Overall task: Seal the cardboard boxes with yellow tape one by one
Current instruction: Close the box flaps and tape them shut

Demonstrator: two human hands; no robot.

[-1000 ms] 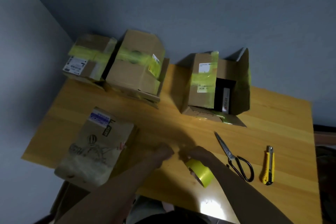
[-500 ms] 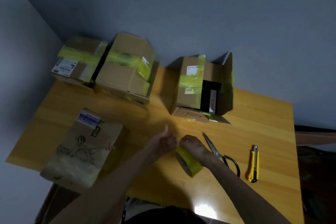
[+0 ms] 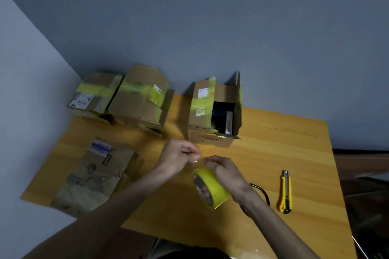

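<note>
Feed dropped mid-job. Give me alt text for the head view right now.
Right hand holds the yellow tape roll over the wooden table while the left hand pinches its loose end. Behind stand two taped boxes and one open box; an untaped box lies front left, a utility knife to the right.

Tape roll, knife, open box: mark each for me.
Tape roll (image 3: 217, 189), head view, yellow outer band.
Knife (image 3: 285, 192), head view, yellow handle.
Open box (image 3: 203, 108), head view, taped closed flap.
</note>
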